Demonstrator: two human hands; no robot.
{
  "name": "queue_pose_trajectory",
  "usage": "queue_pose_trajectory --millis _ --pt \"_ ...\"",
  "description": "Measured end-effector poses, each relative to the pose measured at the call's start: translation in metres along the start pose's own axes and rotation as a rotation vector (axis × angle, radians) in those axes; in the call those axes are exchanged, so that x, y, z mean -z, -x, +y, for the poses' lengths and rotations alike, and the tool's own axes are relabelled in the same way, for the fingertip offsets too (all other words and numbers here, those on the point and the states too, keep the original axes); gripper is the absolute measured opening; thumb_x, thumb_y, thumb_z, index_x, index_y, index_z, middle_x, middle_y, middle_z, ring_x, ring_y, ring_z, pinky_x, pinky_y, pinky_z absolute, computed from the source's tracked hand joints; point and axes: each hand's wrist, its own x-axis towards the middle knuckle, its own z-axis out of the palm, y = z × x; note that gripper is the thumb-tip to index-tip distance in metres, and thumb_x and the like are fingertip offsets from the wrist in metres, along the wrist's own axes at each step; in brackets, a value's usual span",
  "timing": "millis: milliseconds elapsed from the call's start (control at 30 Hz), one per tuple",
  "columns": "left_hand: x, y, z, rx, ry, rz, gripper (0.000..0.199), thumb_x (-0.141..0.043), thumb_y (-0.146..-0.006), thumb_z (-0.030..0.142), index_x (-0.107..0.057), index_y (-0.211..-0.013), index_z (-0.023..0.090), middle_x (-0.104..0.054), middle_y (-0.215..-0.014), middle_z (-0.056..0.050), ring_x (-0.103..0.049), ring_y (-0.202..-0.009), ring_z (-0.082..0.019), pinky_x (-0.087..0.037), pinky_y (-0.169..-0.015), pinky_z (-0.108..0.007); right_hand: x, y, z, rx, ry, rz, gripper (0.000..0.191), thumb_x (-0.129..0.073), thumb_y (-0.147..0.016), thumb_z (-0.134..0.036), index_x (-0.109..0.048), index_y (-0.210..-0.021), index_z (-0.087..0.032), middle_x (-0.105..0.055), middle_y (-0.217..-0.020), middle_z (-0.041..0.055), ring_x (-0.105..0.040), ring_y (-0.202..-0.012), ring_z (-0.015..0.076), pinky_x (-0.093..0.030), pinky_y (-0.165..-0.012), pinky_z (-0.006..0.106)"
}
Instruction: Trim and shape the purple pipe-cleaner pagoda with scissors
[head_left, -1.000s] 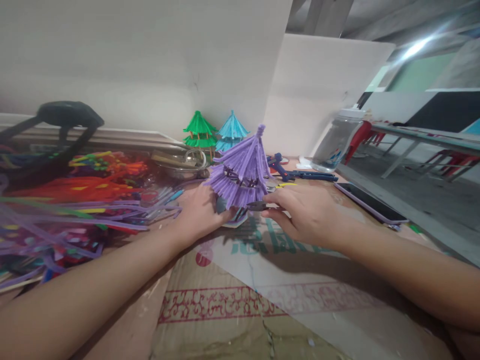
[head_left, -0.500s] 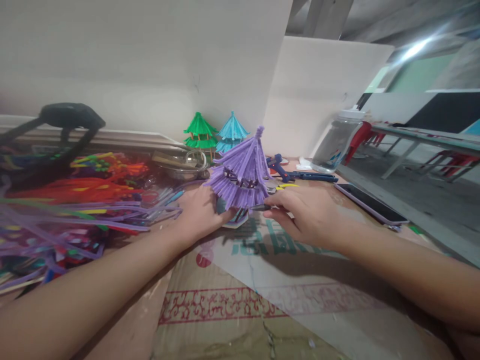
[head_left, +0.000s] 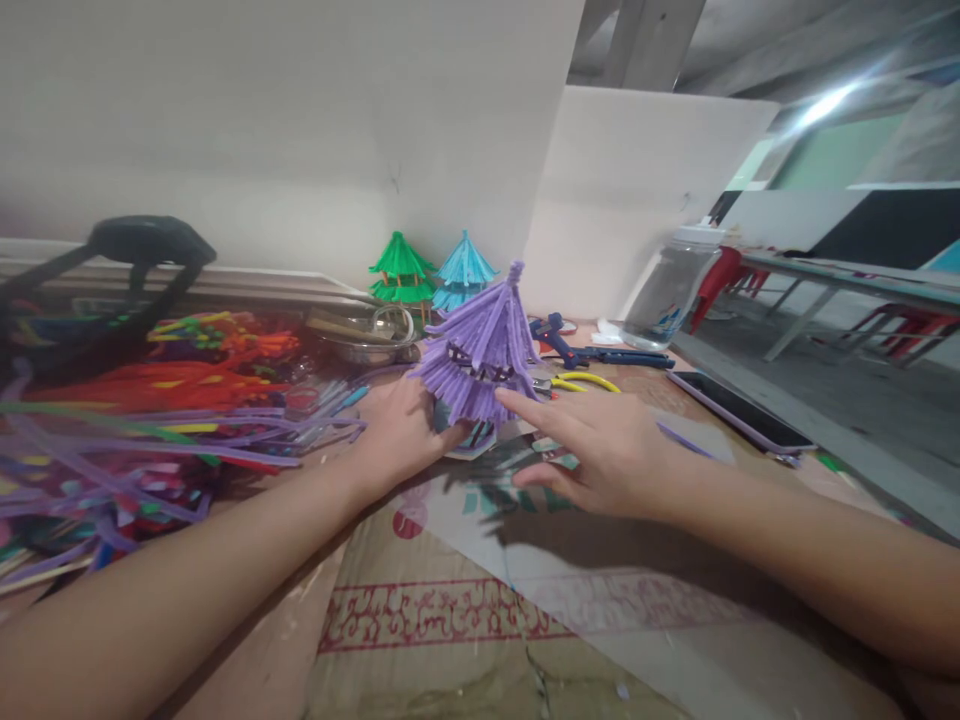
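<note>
A purple two-tiered pavilion made of pipe cleaners stands tilted slightly right in the middle of the table. My left hand is closed on its pale base, the thumb along the near side and the other fingers partly hidden. My right hand is at the pavilion's right, thumb and fingers apart, with the index fingertip at the lower roof's edge. Greyish, blurred shapes lie below its fingers; I cannot make out what they are. Behind this hand are yellow-handled pliers and a purple pipe cleaner.
Loose coloured pipe cleaners cover the left side, below a black stand. Green and blue pavilions stand behind beside a metal bowl. Rightward are a glue gun, a plastic jar and a phone.
My right hand has opened from its pinch on a dark, slim tool, and its index finger has moved left to the lower roof. My left hand keeps its place at the base.
</note>
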Motion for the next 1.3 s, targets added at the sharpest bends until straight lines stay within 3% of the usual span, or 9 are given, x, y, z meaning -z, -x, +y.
queue_pose_trajectory --millis 133,233,367,533,633,767,867,1300 --pt "-0.001 0.001 -0.002 0.024 -0.022 0.004 0.049 -0.073 -0.095 0.049 -0.071 -0.132 0.018 -0.076 -0.135 -0.016 -0.071 -0.132 -0.040 -0.059 -0.115 -0.055 -0.004 0.002 -0.002 -0.023 -0.095 -0.089 0.049 -0.056 -0.117 -0.051 -0.070 -0.145 -0.013 -0.084 -0.093 0.0093 -0.077 -0.081 0.0198 -0.054 -0.070 0.031" --pt "-0.001 0.000 -0.002 0.007 -0.018 0.010 0.046 -0.074 -0.094 0.046 -0.071 -0.131 0.019 -0.077 -0.135 -0.016 -0.071 -0.132 -0.040 -0.060 -0.115 -0.055 -0.005 0.002 -0.002 0.039 -0.173 -0.056 0.049 -0.058 -0.116 -0.055 -0.073 -0.139 -0.014 -0.082 -0.088 0.0074 -0.076 -0.079 0.0185 -0.054 -0.070 0.030" --pt "-0.001 -0.001 -0.001 -0.035 0.013 0.021 0.045 -0.073 -0.095 0.043 -0.069 -0.134 0.021 -0.076 -0.140 -0.014 -0.070 -0.135 -0.038 -0.058 -0.118 -0.054 -0.004 0.001 -0.004 -0.027 -0.124 -0.034 0.051 -0.055 -0.118 -0.049 -0.068 -0.149 -0.010 -0.085 -0.095 0.0103 -0.078 -0.083 0.0196 -0.056 -0.073 0.030" --pt "-0.001 0.000 -0.001 -0.019 0.004 0.030 0.048 -0.073 -0.095 0.042 -0.069 -0.136 0.019 -0.076 -0.138 -0.015 -0.071 -0.133 -0.038 -0.059 -0.115 -0.052 0.001 -0.002 -0.003 0.037 -0.193 0.008 0.052 -0.048 -0.119 -0.057 -0.075 -0.128 -0.013 -0.079 -0.085 0.0065 -0.073 -0.075 0.0178 -0.051 -0.066 0.030" --pt "-0.001 -0.001 -0.001 -0.038 0.016 0.037 0.050 -0.071 -0.095 0.041 -0.069 -0.138 0.017 -0.075 -0.140 -0.016 -0.070 -0.135 -0.038 -0.058 -0.117 -0.052 0.001 -0.003 0.002 0.009 -0.102 0.045 0.049 -0.042 -0.122 -0.050 -0.073 -0.131 -0.013 -0.078 -0.083 0.0061 -0.071 -0.073 0.0187 -0.049 -0.065 0.031" --pt "0.003 -0.002 0.001 0.012 0.007 -0.004 0.051 -0.071 -0.094 0.050 -0.071 -0.133 0.018 -0.076 -0.131 -0.017 -0.071 -0.127 -0.042 -0.060 -0.110 -0.058 -0.004 -0.002 0.010 -0.030 0.082 0.080 0.039 -0.043 -0.122 -0.039 -0.073 -0.120 -0.014 -0.079 -0.084 0.0073 -0.071 -0.072 0.0199 -0.047 -0.063 0.032" --pt "0.005 -0.003 0.002 0.009 0.045 -0.005 0.054 -0.071 -0.094 0.055 -0.070 -0.135 0.020 -0.076 -0.129 -0.015 -0.071 -0.128 -0.040 -0.059 -0.111 -0.056 -0.005 -0.001 0.014 -0.038 0.167 0.076 0.036 -0.046 -0.121 -0.036 -0.074 -0.111 -0.015 -0.078 -0.081 0.0068 -0.070 -0.070 0.0196 -0.045 -0.063 0.031" --pt "0.002 -0.003 0.000 0.010 0.066 0.043 0.058 -0.067 -0.095 0.058 -0.069 -0.138 0.019 -0.076 -0.136 -0.017 -0.071 -0.131 -0.040 -0.058 -0.110 -0.056 0.002 -0.006 0.014 -0.043 0.242 0.059 0.035 -0.051 -0.118 -0.032 -0.076 -0.103 -0.014 -0.078 -0.077 0.0064 -0.069 -0.069 0.0192 -0.044 -0.063 0.031"
